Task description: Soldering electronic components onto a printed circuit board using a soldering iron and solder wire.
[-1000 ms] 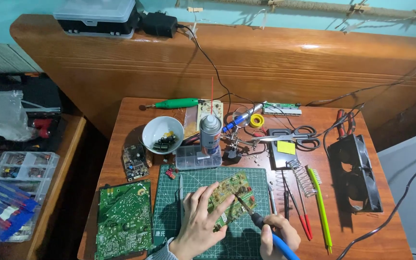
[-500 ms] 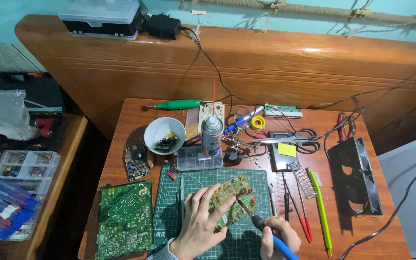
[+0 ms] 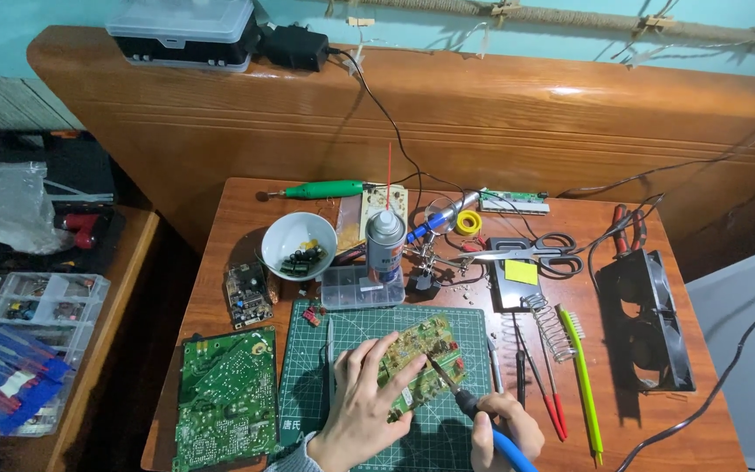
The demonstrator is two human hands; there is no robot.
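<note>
My left hand (image 3: 362, 404) lies flat on a small green circuit board (image 3: 421, 343), pinning it to the green cutting mat (image 3: 308, 385). My right hand (image 3: 507, 428) grips a blue-handled soldering iron (image 3: 469, 404) like a pen. Its metal tip touches the board near the middle. Both hands are at the table's near edge.
A larger green circuit board (image 3: 225, 398) lies left of the mat. Behind it stand a white bowl of parts (image 3: 299, 245), a spray can (image 3: 385, 240), a clear parts box (image 3: 356, 288), scissors (image 3: 526, 253) and a black fan (image 3: 648, 319). Red probes (image 3: 545, 393) and a green brush (image 3: 583, 385) lie to the right.
Both hands stay on the board and iron; the view has shifted slightly, and no object has visibly moved.
</note>
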